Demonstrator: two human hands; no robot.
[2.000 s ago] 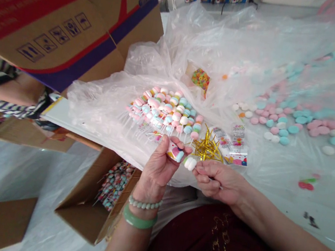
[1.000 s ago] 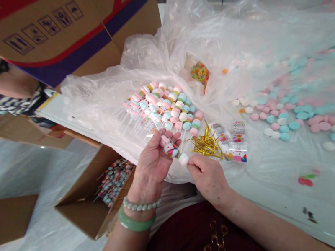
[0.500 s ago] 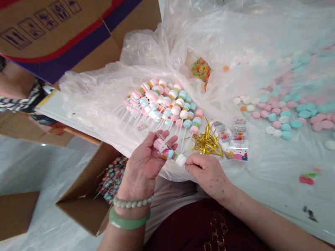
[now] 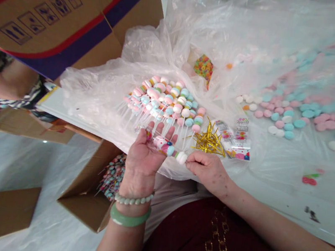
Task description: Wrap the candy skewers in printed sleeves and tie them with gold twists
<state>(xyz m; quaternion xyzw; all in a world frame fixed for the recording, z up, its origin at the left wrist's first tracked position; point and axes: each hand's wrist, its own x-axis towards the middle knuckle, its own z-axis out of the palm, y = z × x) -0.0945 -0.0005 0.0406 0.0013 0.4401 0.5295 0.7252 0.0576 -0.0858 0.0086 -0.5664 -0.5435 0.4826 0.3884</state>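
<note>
My right hand [image 4: 208, 168] is closed in a pinch at the stick end of a candy skewer [image 4: 181, 157] of white, green and blue candies. The skewer's far part is inside a small printed clear bag [image 4: 162, 143]. My left hand [image 4: 147, 154] lies palm up with its fingers stretched out, and the bagged end rests across the base of its fingers. Just beyond, a pile of similar candy skewers [image 4: 168, 100] lies with white sticks toward me. Gold twist ties [image 4: 208, 140] lie in a heap near my right hand, beside flat printed bags [image 4: 238, 139].
Loose pastel candies [image 4: 309, 112] spread at the right on and under clear plastic sheeting [image 4: 241, 22]. A bag of small colourful rings [image 4: 204, 67] lies behind the pile. A large carton [image 4: 86, 15] stands at left, near another person's arm [image 4: 9, 79]. Below, an open box [image 4: 80, 196] holds skewers.
My left hand's fingers have straightened and spread, its thumb now away from the bag. More of the bag shows. My right hand still pinches the stick end.
</note>
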